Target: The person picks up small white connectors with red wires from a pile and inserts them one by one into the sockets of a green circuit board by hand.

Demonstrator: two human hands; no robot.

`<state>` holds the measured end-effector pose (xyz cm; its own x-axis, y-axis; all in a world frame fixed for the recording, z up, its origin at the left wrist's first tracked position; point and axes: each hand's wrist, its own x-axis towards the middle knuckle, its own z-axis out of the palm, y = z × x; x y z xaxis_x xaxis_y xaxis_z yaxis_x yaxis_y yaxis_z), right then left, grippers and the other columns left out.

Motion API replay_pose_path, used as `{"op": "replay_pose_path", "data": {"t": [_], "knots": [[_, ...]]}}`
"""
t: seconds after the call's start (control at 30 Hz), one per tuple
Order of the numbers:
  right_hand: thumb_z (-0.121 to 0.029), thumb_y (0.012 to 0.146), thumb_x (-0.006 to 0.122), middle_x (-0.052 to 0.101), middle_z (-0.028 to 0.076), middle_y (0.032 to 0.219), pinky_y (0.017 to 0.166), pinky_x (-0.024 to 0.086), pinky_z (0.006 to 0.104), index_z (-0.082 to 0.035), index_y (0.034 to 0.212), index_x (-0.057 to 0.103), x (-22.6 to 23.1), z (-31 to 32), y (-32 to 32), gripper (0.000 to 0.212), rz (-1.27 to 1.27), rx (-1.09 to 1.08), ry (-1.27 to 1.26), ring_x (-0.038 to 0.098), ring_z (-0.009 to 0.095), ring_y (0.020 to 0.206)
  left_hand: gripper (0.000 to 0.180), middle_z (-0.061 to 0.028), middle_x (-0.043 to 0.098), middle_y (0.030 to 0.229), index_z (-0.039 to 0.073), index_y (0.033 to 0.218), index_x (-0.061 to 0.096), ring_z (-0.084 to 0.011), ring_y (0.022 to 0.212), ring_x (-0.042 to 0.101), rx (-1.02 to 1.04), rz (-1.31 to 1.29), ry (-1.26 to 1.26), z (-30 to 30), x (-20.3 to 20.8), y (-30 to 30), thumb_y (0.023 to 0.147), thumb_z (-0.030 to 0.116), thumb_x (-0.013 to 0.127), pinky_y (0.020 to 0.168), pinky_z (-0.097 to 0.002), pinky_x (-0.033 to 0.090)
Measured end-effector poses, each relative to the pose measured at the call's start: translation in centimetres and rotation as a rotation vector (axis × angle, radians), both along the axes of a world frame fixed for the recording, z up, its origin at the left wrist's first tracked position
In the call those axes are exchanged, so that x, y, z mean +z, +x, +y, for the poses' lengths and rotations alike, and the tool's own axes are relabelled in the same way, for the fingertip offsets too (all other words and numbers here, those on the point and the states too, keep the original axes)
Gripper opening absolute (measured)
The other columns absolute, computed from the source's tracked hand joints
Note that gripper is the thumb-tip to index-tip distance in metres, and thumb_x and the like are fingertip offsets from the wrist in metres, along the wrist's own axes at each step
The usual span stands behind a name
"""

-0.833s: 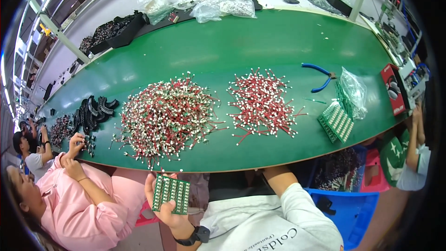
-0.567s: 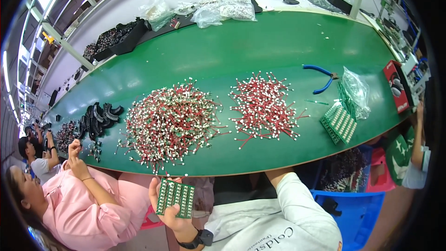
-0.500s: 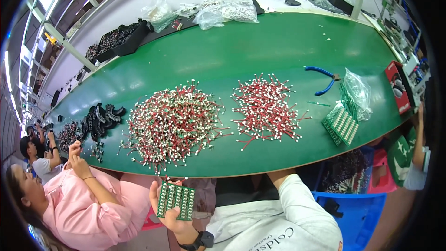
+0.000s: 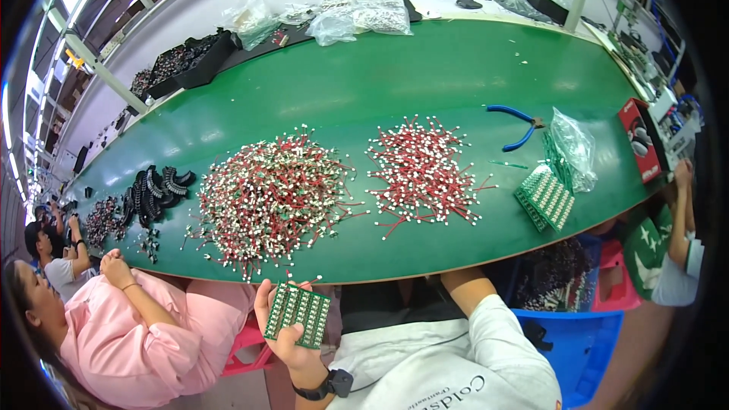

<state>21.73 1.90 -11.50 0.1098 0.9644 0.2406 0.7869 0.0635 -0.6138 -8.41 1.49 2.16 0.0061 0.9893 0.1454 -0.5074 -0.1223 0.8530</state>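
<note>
Being gripped by the left hand (image 4: 286,348), the green circuit panel (image 4: 301,311) seemingly needed to be steadied next, while the hidden right hand's state could not be told.

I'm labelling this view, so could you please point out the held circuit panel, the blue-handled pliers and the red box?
Circuit panel (image 4: 301,311), head view: face's middle.
Blue-handled pliers (image 4: 516,112), head view: upper handle.
Red box (image 4: 640,138), head view: printed face.

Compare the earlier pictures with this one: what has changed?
The left hand, holding the green circuit board throughout, has moved slightly right. The pink-sleeved co-worker's hands have drawn back from the small dark parts. The larger wire pile, smaller wire pile and blue-handled pliers stayed put.
</note>
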Motion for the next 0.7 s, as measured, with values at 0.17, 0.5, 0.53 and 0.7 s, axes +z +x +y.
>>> {"op": "replay_pose_path", "data": {"t": [0.17,0.5,0.53,0.7], "knots": [[-0.017,0.094,0.057,0.066,0.015,0.100,0.085,0.050,0.0447,-0.005,0.108,0.065,-0.5,-4.5,-4.7,0.020,-0.038,0.074,-0.120,0.063,0.035,0.095,0.082,-0.0254,0.057,0.118,-0.005,0.141,0.036,-0.0405,0.114,0.060,-0.070,-0.035,-0.115,0.0,-0.5,1.4,0.061,0.009,0.050,0.098,-0.0501,0.052],[-0.003,0.084,0.071,0.060,0.007,0.078,0.053,0.044,0.0289,-0.001,0.088,0.067,12.5,-12.0,-9.6,0.006,0.638,0.297,0.045,0.057,0.016,0.060,0.076,-0.0262,0.055,0.125,-0.014,0.142,0.034,-0.0411,0.123,0.056,-0.353,-0.124,-0.252,-1.0,-0.1,5.4,0.068,-0.003,0.044,0.099,-0.0478,0.052],[-0.004,0.085,0.070,0.058,0.008,0.077,0.052,0.044,0.0295,-0.001,0.088,0.066,13.3,-11.5,-9.2,0.006,0.626,0.208,0.158,0.055,0.016,0.057,0.076,-0.0264,0.055,0.127,-0.014,0.143,0.033,-0.0413,0.123,0.055,-0.369,-0.115,-0.258,-1.2,-0.1,5.8,0.068,-0.003,0.044,0.100,-0.0475,0.051],[0.004,0.081,0.068,0.059,0.006,0.077,0.049,0.038,0.0256,0.000,0.090,0.068,13.7,-9.5,-8.4,0.009,0.570,-0.045,0.255,0.048,0.010,0.054,0.076,-0.0262,0.055,0.129,-0.014,0.143,0.033,-0.0373,0.121,0.057,-0.450,-0.033,-0.209,-2.4,0.2,6.6,0.069,-0.002,0.045,0.103,-0.0440,0.049]]}}
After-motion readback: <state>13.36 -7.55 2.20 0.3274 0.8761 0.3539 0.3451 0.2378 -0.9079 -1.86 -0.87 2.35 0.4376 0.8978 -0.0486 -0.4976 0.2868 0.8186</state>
